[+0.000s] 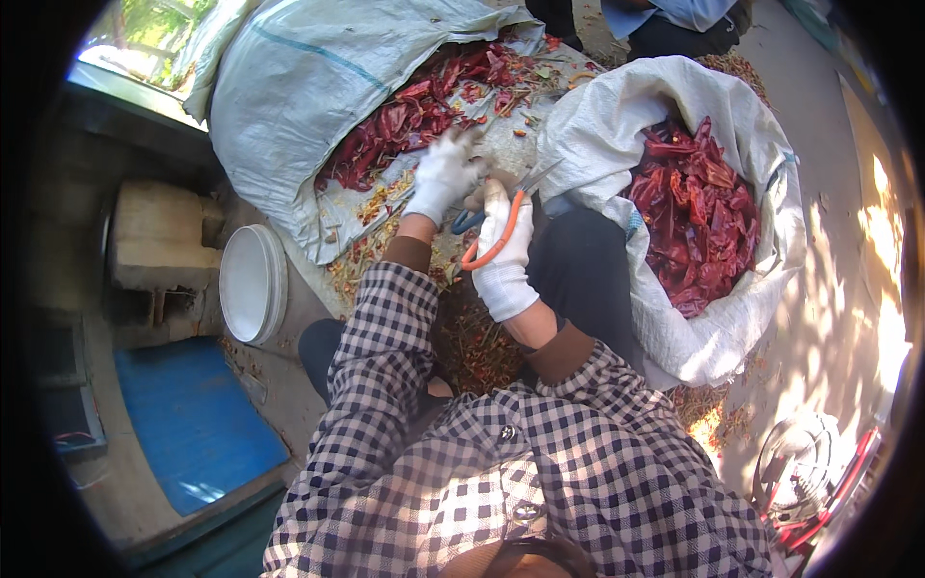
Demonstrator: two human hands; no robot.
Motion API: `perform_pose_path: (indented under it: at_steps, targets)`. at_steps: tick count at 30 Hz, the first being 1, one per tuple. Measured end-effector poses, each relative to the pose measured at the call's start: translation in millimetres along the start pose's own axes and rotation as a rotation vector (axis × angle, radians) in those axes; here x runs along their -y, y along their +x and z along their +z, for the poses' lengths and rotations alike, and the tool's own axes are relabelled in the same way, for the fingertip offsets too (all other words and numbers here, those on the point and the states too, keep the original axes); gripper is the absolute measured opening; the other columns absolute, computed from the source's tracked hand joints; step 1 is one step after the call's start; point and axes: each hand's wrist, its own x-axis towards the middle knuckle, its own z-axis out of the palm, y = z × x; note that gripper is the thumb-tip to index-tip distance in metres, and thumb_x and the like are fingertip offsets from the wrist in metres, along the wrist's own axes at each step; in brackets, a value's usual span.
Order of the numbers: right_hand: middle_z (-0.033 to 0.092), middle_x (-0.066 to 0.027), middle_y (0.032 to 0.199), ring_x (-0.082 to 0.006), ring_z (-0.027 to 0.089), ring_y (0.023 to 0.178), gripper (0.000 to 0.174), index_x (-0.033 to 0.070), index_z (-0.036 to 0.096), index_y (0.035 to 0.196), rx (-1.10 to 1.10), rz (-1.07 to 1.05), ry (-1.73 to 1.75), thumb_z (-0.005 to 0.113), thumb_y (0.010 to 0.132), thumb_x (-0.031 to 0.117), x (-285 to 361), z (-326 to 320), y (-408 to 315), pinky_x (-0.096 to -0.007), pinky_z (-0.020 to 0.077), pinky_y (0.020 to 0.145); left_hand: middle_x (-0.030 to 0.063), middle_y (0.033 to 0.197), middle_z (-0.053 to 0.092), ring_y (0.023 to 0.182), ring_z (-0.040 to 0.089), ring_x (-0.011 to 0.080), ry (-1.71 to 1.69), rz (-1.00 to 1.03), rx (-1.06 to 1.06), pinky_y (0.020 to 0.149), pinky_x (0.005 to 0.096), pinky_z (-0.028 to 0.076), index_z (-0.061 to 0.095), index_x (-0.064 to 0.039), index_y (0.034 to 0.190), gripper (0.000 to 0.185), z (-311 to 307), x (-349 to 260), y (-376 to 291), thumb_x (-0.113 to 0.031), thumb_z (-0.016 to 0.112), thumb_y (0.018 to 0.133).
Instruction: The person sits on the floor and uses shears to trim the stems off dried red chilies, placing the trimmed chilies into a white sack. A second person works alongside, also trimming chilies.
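Observation:
My left hand (446,173), in a white knit glove, reaches toward the dried red chili peppers (405,119) spilling from a large white woven sack (289,94). Its fingers are blurred and look spread, with nothing visible in them. My right hand (504,238), gloved in white too, grips scissors (511,227) with one orange handle loop and one dark blue one. Their blades point up and to the right, parted a little. A second white woven sack (694,354), its rim rolled outward, stands right of my knee and holds dried red chili peppers (694,217).
A white plastic bucket (249,282) lies at the left near a blue sheet (199,426). Stem and pepper scraps (480,347) litter the ground between my legs. Another person (679,25) is partly visible at the top. A fan-like wire object (798,462) is at lower right.

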Motion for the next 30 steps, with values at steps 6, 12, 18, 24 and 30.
perform_pose_path:
  at_steps: [6,12,18,24,30]
  targets:
    - [0.065,-0.0046,0.099,-0.0169,0.064,0.089,0.033,0.003,0.06,0.13,0.158,-0.006,0.229,0.067,0.106,0.024,-6,-2,2,-0.0345,0.0546,0.079,0.0178,0.152,0.051,0.151,0.039,0.0427,0.167,0.031,-0.011,0.117,0.0641,0.037,0.064,-0.015,0.138,0.047,36,10,-101,-0.035,0.067,0.095]
    - [0.066,-0.0078,0.098,-0.0186,0.067,0.089,0.038,0.0,0.056,0.137,0.237,0.062,0.137,0.063,0.109,0.024,-7,-3,-6,-0.0353,0.0544,0.083,0.0192,0.121,0.069,0.112,0.069,0.0364,-0.104,-0.179,0.352,0.098,0.0466,0.056,0.077,-0.011,0.117,0.047,-42,38,-210,-0.052,0.074,0.093]
    - [0.066,-0.0095,0.103,-0.0195,0.067,0.09,0.037,0.0,0.056,0.137,0.217,0.122,0.106,0.063,0.109,0.023,-4,3,-6,-0.0356,0.0552,0.082,0.0156,0.122,0.071,0.103,0.073,0.0373,0.041,-0.184,-0.256,0.088,0.0469,0.059,0.073,-0.015,0.12,0.04,-61,107,-60,-0.046,0.071,0.095]
    - [0.066,-0.0096,0.1,-0.0211,0.068,0.088,0.037,0.0,0.056,0.137,0.206,0.115,0.094,0.063,0.108,0.021,-11,0,1,-0.037,0.0569,0.08,0.0143,0.143,0.061,0.137,0.057,0.0353,0.248,-0.452,-0.023,0.107,0.056,0.05,0.058,-0.024,0.15,0.076,-80,120,89,-0.066,0.074,0.089]
    - [0.068,-0.0101,0.102,-0.0201,0.068,0.086,0.036,-0.001,0.059,0.136,0.205,0.137,0.046,0.065,0.108,0.022,-10,3,1,-0.0364,0.0557,0.079,0.0137,0.164,0.045,0.151,0.043,0.0375,0.29,-0.458,0.093,0.11,0.0629,0.046,0.058,-0.03,0.153,0.081,-49,143,94,-0.063,0.079,0.082]
